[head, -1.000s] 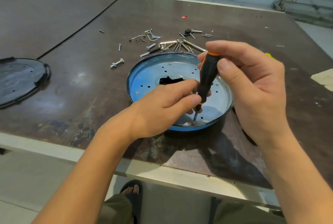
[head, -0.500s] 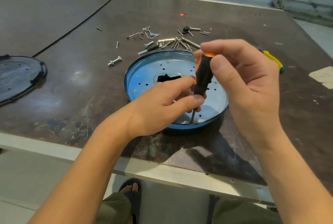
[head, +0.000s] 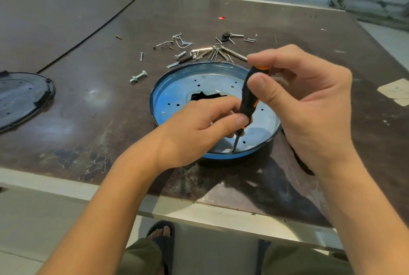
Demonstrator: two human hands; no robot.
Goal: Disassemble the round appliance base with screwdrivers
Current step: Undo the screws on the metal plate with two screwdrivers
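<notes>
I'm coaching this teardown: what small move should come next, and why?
Probably keep turning the screwdriver with the right hand: its tip sits at the near inner edge of the blue base, and the left hand pinches the lower handle to steady it.

We see near rim of round blue metal appliance base (head: 168,89) blocked by our left hand (head: 194,133) and right hand (head: 309,106), both closed on black-and-orange screwdriver (head: 249,97). Far side crowded: scatter of loose silver screws and bolts (head: 199,50) just beyond rim. Black round plastic cover (head: 20,97) well apart at left. Between cover and base, dark brown tabletop (head: 88,102) lies open, save lone silver bolt with nut (head: 138,76).
</notes>
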